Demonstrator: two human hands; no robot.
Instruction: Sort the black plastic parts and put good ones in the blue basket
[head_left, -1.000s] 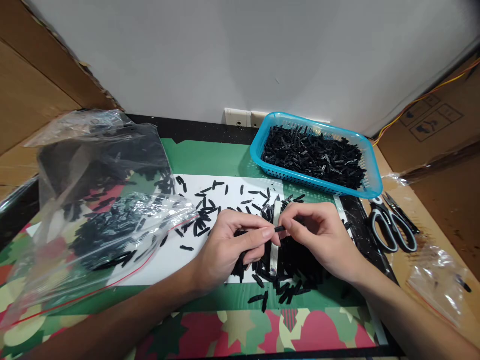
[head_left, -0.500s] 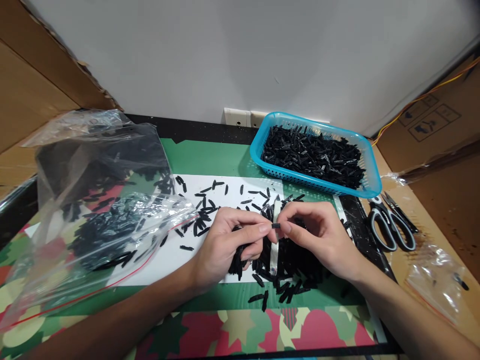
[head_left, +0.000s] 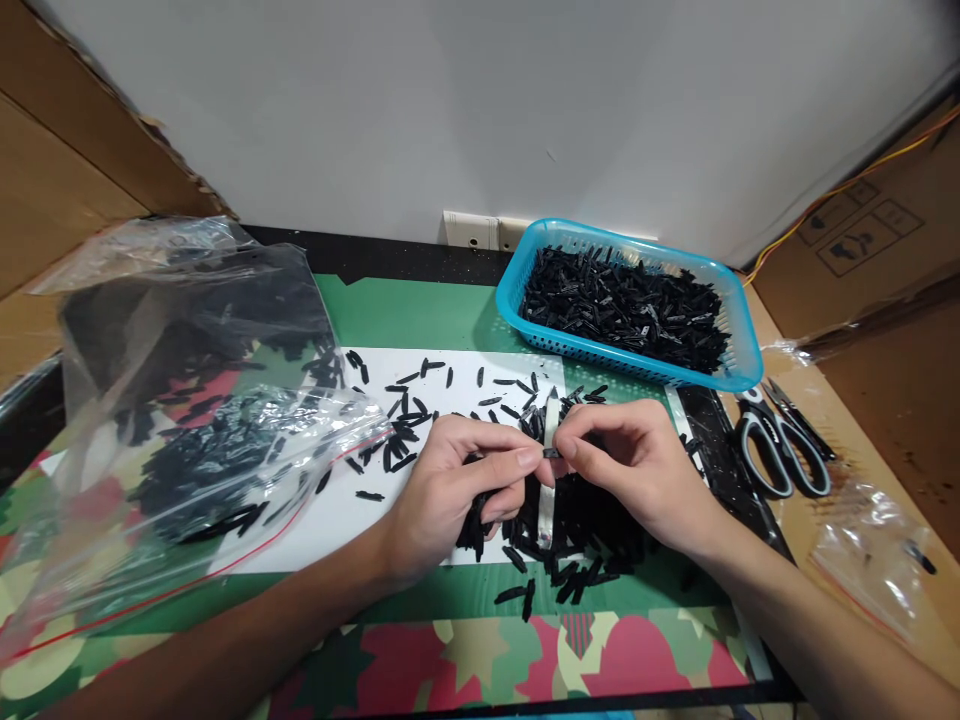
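Note:
Between the fingertips of both hands is a small black strip [head_left: 552,453], pinched at its two ends. My left hand [head_left: 469,470] grips its left end with thumb and forefinger, while a bunch of similar black strips [head_left: 472,520] shows under its curled fingers. My right hand [head_left: 637,465] has thumb and forefinger closed at the strip's right end. Below the hands lies a long whitish stick [head_left: 548,515] across a dark pile of black strips [head_left: 592,515]. The hands hide part of the stick and pile.
A blue basket [head_left: 630,368] full of black strips stands at the back right. Scissors [head_left: 780,450] lie right of the mat. Clear zip bags [head_left: 225,440] holding black pieces cover the left. Loose strips scatter over white paper [head_left: 300,545]. Cardboard boxes [head_left: 862,260] flank the table.
The view has shifted very slightly. The small strip between my fingertips appears turned a little, with a lighter face showing. Both hands keep their pinch.

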